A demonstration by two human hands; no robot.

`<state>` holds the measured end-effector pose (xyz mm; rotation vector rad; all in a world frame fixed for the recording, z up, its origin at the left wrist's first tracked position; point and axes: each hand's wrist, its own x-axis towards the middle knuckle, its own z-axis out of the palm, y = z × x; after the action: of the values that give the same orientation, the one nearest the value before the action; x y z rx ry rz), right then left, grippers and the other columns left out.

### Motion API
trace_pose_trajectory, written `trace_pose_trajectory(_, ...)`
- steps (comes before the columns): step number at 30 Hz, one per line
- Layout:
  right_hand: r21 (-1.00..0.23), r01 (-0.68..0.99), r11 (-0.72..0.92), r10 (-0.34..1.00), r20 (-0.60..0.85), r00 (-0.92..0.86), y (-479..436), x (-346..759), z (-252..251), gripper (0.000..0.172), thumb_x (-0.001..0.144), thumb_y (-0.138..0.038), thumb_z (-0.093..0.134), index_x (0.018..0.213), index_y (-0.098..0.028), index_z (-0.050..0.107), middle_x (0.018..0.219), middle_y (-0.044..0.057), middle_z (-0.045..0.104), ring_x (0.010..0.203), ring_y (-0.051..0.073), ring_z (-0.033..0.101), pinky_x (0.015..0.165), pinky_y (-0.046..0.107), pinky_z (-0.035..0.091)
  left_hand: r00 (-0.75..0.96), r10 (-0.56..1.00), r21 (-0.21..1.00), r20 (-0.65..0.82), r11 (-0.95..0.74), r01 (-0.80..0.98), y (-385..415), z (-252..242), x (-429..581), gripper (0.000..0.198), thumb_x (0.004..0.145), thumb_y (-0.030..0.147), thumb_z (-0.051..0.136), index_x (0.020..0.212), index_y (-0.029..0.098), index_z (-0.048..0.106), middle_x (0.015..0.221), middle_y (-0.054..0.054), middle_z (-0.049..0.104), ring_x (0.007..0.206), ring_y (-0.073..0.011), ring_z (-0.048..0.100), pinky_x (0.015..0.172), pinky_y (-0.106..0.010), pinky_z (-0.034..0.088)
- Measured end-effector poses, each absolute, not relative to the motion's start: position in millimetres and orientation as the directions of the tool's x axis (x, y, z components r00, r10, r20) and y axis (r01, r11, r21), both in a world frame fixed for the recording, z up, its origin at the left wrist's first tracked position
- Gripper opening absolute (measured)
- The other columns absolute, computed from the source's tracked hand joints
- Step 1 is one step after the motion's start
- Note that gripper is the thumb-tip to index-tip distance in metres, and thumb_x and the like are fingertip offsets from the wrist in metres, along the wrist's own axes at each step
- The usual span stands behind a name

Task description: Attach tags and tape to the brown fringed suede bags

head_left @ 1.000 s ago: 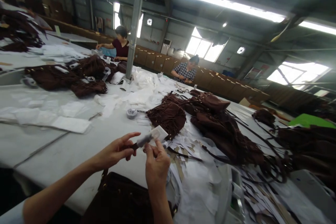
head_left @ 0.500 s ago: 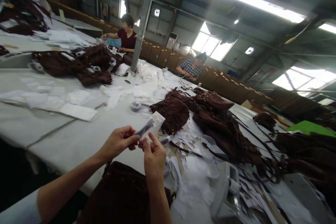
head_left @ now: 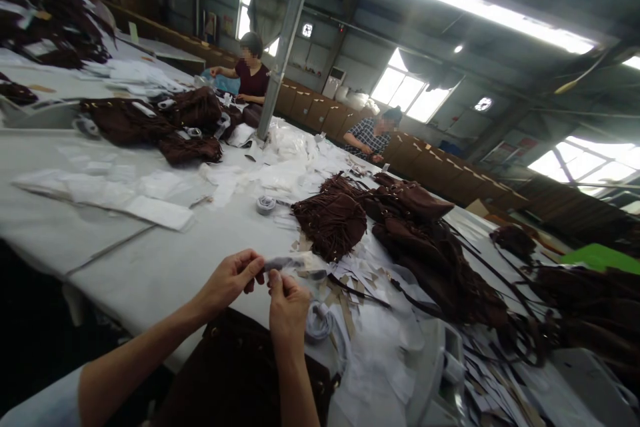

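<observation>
My left hand [head_left: 237, 277] pinches the near end of a dark strap in thin white wrapping [head_left: 285, 263], which points away to the right. My right hand [head_left: 289, 303] is closed, thumb and fingertips together, at the same wrapped strap just beside the left. Both hands are above the top edge of a dark brown bag [head_left: 240, 373], which has small gold-coloured eyelets along its rim. Right of my right hand lies a coil of pale tape [head_left: 319, 321]. Past the strap sits a brown fringed bag [head_left: 333, 220].
The white table [head_left: 210, 240] carries a rolled strip [head_left: 265, 205], brown bags [head_left: 425, 247] and paper scraps at right. More bags [head_left: 130, 123] lie at far left. A metal post [head_left: 287, 47] rises from the table. Two people [head_left: 254, 77] work beyond; a grey bin [head_left: 440, 360] is nearby.
The wrapped strap has swung lower, from slanting up to nearly level, and its white wrapping is less spread. My right hand's fingers have curled in. The view has shifted slightly.
</observation>
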<state>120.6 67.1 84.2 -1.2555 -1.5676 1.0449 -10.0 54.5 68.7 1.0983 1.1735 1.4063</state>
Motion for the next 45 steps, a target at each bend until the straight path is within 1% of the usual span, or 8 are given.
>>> trace_pose_trajectory(4,-0.933,0.29,0.216,0.973,0.18,-0.143,53.2,105.8,75.1,0.029,0.087,-0.035,0.05,0.07,-0.019,0.066,0.061,-0.002,0.055,0.059,0.012,0.045,0.056,0.024,0.034,-0.326,0.944,0.974,0.056,-0.123,-0.189,50.3,55.9,-5.2,0.021,0.08,0.037,0.062,0.078,0.017,0.058,0.063,0.004,0.053,0.057,-0.0092,0.046,0.056,-0.02,0.039)
trace_pose_trajectory(8,-0.919,0.332,0.214,0.973,0.17,-0.157,54.5,105.9,67.8,0.029,0.087,-0.033,0.049,0.065,-0.019,0.063,0.061,-0.002,0.054,0.059,0.013,0.046,0.055,0.024,0.034,-0.255,0.966,0.922,-0.04,-0.063,-0.382,48.4,54.4,-9.7,0.031,0.082,0.046,0.057,0.087,0.016,0.06,0.065,0.003,0.054,0.057,-0.0096,0.047,0.054,-0.021,0.04)
trace_pose_trajectory(13,-0.87,0.405,0.282,0.95,0.194,-0.244,62.6,108.4,72.7,0.026,0.087,-0.03,0.048,0.067,-0.02,0.061,0.064,-0.001,0.058,0.061,0.013,0.05,0.056,0.024,0.034,-0.186,0.97,0.903,-0.156,0.064,-0.424,58.7,54.1,-13.2,0.038,0.07,0.04,0.072,0.095,0.014,0.063,0.051,0.007,0.044,0.044,-0.0061,0.034,0.041,-0.018,0.022)
trace_pose_trajectory(18,-0.811,0.471,0.346,0.935,0.256,-0.246,62.6,104.2,70.8,0.026,0.089,-0.027,0.043,0.073,-0.02,0.062,0.073,0.002,0.066,0.066,0.015,0.057,0.062,0.025,0.037,-0.225,0.974,0.9,-0.034,-0.068,-0.43,51.2,41.7,-20.7,0.025,0.08,0.038,0.063,0.094,0.017,0.061,0.068,0.002,0.06,0.06,-0.0104,0.052,0.059,-0.022,0.039)
trace_pose_trajectory(23,-0.802,0.527,0.281,0.956,0.187,-0.226,69.8,111.7,57.9,0.029,0.09,-0.032,0.042,0.072,-0.02,0.061,0.069,0.003,0.067,0.065,0.017,0.06,0.06,0.026,0.037,0.083,0.977,0.946,-0.198,0.212,-0.244,10.0,22.5,-54.7,0.038,0.083,0.045,0.059,0.11,0.019,0.064,0.105,-0.008,0.068,0.101,-0.0232,0.057,0.088,-0.033,0.04)
trace_pose_trajectory(31,-0.78,0.538,0.32,0.943,0.205,-0.263,67.5,109.7,79.8,0.03,0.092,-0.032,0.04,0.074,-0.021,0.062,0.067,0.002,0.066,0.062,0.017,0.059,0.057,0.026,0.036,0.116,0.974,0.947,-0.194,0.217,-0.237,-18.1,25.5,-41.0,0.04,0.085,0.046,0.056,0.12,0.026,0.058,0.104,-0.004,0.066,0.088,-0.0194,0.061,0.076,-0.027,0.049)
trace_pose_trajectory(35,-0.7,0.612,0.37,0.929,0.293,-0.226,70.0,121.2,97.8,0.03,0.092,-0.029,0.039,0.07,-0.021,0.058,0.064,0.002,0.063,0.059,0.016,0.056,0.054,0.026,0.032,0.09,0.984,0.928,-0.156,0.177,-0.327,-7.7,32.2,-16.9,0.041,0.082,0.048,0.059,0.118,0.028,0.059,0.118,-0.004,0.062,0.12,-0.0237,0.048,0.102,-0.035,0.037)
trace_pose_trajectory(45,-0.276,0.698,0.661,0.727,0.467,-0.504,30.3,129.6,71.0,0.024,0.088,-0.011,0.036,0.074,-0.021,0.053,0.063,0.003,0.058,0.059,0.019,0.054,0.058,0.03,0.031,0.063,0.995,0.936,-0.079,0.096,-0.338,3.0,13.6,-0.5,0.026,0.079,0.041,0.065,0.096,0.021,0.063,0.088,-0.001,0.062,0.089,-0.0204,0.055,0.086,-0.03,0.043)
